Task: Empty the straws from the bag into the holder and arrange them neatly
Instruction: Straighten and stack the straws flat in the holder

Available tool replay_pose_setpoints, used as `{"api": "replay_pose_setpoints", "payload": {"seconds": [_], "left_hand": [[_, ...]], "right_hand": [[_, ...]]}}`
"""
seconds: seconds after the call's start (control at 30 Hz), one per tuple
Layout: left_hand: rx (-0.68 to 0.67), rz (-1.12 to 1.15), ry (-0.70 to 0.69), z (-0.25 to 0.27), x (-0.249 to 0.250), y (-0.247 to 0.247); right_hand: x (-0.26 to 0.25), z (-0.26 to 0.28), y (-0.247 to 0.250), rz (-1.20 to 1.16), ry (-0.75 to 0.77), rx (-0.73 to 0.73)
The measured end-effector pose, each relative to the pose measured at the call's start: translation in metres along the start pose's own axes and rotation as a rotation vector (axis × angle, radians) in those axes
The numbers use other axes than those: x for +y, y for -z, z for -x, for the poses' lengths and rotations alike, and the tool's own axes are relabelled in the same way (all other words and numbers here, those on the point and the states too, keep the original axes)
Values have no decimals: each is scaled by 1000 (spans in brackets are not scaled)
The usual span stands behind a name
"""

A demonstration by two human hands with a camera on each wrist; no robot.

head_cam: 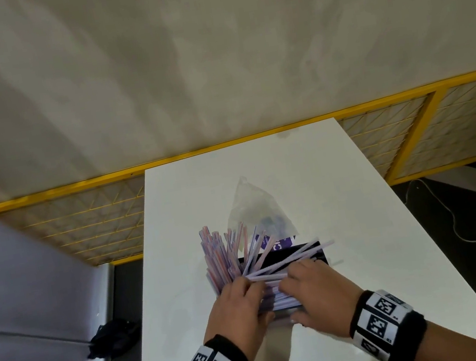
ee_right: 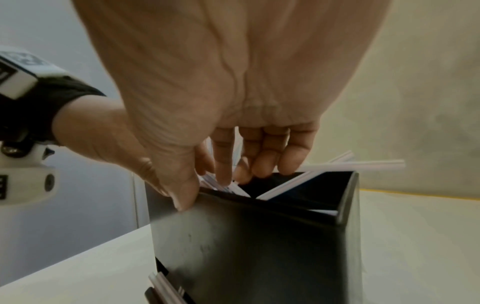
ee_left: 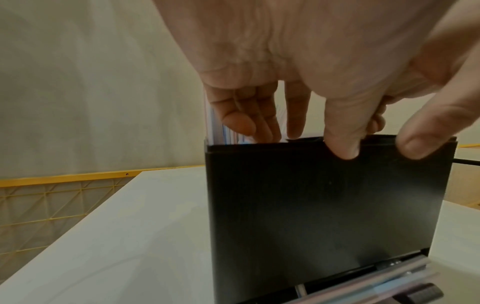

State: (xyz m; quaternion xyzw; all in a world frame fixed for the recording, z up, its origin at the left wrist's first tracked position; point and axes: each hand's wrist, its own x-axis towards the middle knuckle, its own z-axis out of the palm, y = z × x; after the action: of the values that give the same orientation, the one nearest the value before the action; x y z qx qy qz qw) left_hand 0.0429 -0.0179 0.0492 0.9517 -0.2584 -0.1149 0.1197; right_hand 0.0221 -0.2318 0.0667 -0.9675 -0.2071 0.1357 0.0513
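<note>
Both left hand (head_cam: 239,306) and right hand (head_cam: 316,296) grasped nothing, relaxed fingers pressing straws (head_cam: 221,255) inside the black holder (ee_left: 324,205), thumbs against its near wall.

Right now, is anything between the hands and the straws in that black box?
Nothing visible does. The left hand and the right hand reach into the black holder's open top, touching the straws inside.

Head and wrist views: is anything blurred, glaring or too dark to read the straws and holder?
Head view: dim and soft, edges bent by the wide lens, straws readable. Left wrist view: holder front is flat black, left hand near-lens soft. Right wrist view: pale sheen on holder wall, straws soft.
</note>
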Motion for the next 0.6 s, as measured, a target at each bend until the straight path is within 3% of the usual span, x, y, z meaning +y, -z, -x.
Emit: {"api": "replay_pose_setpoints", "payload": {"seconds": [0.27, 0.37, 0.47, 0.53, 0.6], "left_hand": [[41, 23, -14, 3, 3, 5], [126, 224, -24, 13, 7, 14], [110, 483, 136, 27, -1, 15], [-27, 631, 280, 40, -9, 10], [-70, 670, 331, 45, -4, -1]], "right_hand": [[2, 2, 9, -118, -8, -33], [2, 3, 11, -127, -15, -24], [0, 7, 19, -185, -35, 16], [-1, 10, 24, -239, -52, 32], [-3, 13, 27, -262, -70, 6]]}}
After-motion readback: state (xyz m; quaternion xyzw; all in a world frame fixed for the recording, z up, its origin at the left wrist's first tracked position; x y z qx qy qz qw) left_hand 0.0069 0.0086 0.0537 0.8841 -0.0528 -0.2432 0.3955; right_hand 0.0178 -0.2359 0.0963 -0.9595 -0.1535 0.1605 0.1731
